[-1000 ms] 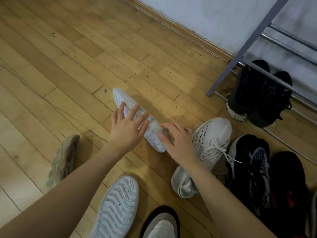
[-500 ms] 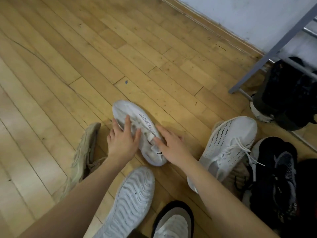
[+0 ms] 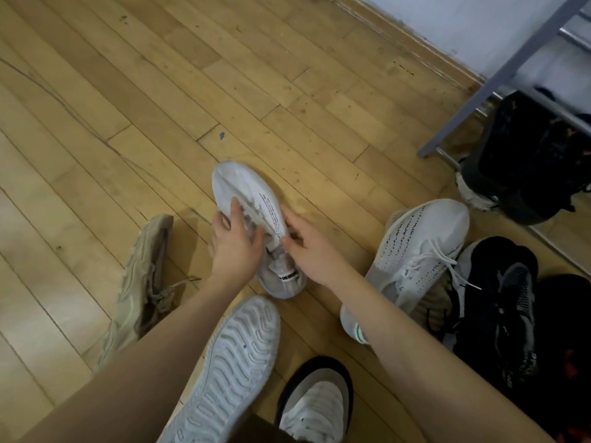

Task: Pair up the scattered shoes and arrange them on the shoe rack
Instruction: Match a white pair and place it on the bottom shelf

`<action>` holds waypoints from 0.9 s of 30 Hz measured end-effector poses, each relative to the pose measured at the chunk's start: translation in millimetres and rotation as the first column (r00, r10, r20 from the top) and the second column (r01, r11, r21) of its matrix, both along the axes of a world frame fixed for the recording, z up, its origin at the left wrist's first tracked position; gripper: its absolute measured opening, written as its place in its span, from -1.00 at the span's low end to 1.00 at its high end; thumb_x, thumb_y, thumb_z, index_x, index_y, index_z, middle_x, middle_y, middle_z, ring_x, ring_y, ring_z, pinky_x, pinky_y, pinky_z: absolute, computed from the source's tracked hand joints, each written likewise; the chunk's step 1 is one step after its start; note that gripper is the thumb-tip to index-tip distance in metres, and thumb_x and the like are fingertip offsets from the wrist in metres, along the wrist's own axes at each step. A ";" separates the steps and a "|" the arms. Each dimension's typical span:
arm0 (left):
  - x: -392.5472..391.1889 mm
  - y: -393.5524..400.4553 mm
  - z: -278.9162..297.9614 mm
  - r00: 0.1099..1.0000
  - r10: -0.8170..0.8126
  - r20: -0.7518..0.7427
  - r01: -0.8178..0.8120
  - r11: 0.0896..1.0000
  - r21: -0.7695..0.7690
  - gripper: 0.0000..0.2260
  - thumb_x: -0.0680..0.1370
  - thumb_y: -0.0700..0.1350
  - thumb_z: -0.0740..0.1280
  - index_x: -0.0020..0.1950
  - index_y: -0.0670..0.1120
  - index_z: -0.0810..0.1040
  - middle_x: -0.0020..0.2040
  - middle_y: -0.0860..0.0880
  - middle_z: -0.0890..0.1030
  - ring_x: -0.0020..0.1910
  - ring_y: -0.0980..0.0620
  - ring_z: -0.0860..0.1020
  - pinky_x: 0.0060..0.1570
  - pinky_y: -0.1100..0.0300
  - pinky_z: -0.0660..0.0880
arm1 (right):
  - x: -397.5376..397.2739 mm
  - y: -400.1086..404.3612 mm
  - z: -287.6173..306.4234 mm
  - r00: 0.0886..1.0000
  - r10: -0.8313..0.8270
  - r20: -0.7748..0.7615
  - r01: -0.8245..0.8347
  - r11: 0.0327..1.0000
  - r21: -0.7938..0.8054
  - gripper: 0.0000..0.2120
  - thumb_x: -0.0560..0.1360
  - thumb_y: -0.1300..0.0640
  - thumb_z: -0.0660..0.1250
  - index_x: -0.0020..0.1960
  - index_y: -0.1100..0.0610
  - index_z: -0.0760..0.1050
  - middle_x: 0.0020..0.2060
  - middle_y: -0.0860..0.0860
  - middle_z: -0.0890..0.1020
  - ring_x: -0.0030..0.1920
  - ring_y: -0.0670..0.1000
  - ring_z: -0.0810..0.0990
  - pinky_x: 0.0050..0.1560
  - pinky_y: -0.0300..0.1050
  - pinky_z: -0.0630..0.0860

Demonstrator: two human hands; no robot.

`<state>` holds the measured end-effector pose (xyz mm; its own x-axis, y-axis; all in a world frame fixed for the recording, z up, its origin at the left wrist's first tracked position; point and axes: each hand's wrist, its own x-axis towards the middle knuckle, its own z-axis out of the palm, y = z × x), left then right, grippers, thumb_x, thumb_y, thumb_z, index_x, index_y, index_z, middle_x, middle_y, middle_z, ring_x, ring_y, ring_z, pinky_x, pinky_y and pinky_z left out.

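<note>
Both hands meet on a white knit sneaker [image 3: 252,219] that lies on the wooden floor [image 3: 160,91] in the middle of the view, its toe pointing far and slightly left. The left hand [image 3: 235,243] grips the sneaker's left side around the laces, thumb and fingers curled over the upper. The right hand [image 3: 307,247] holds the right side near the collar, fingertips pinching the edge where a line of small black print runs. The heel, with a dark tab, sits near, between the two wrists.

Right of the right hand, a second white knit sneaker [image 3: 419,257] with black dashes and white laces rests upright, toe pointing far and right, apart from the held one. Further right lies a black and grey trainer [image 3: 499,302], and at the right edge a black shoe with red [image 3: 572,362].

To the left, a tan sneaker [image 3: 144,276] lies on its side, partly behind the left forearm. Near, between the forearms, a white shoe lies sole up [image 3: 233,366], showing wavy tread. Beside it, at the bottom edge, is a white shoe with a black rim [image 3: 316,401].

At the far right stands the grey metal shoe rack [image 3: 499,81] against a pale wall, with a black pair [image 3: 524,161] on its lowest rails.
</note>
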<state>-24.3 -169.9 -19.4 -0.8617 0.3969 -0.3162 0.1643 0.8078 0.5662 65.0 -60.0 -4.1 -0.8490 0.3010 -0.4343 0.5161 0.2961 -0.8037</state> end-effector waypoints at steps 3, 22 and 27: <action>4.7 0.4 -2.2 1.000 -0.015 0.005 0.015 0.999 -0.038 -0.42 0.57 0.15 0.15 0.51 0.09 -0.04 0.53 -0.17 0.00 0.44 -0.26 0.11 0.36 -0.20 0.05 | -1.6 1.2 -0.5 0.995 0.065 0.082 -0.078 0.982 0.170 -0.48 0.61 0.00 0.09 0.52 -0.08 0.02 0.32 0.02 0.40 0.26 0.09 0.43 0.33 0.22 0.25; 8.9 71.3 13.9 0.761 -0.583 -0.286 0.633 0.763 0.128 -0.53 0.58 0.08 0.08 0.44 -0.09 0.30 0.48 -0.07 0.23 0.30 -0.07 0.41 0.27 0.06 0.28 | 55.8 37.0 5.7 0.993 -0.102 0.065 0.022 0.682 0.731 -0.49 0.57 -0.07 -0.03 0.44 0.11 0.27 0.21 0.14 0.45 0.07 0.18 0.50 0.11 0.09 0.31; 10.1 66.1 3.9 0.663 -0.700 -0.267 0.686 0.710 -0.159 -0.50 0.56 0.12 -0.01 0.41 -0.07 0.34 0.44 -0.09 0.33 0.30 -0.16 0.40 0.22 -0.07 0.31 | 66.4 48.2 -3.4 0.993 -0.016 0.115 -0.079 0.631 0.771 -0.47 0.55 -0.08 -0.13 0.39 0.06 0.37 0.11 0.11 0.52 0.01 0.15 0.54 0.02 0.04 0.37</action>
<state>-14.1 -103.8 -15.4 -0.3938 0.9095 -0.1333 0.8331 0.4145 0.3662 131.4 -11.8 -7.5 -0.8302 0.5404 -0.1369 0.5574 0.8018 -0.2154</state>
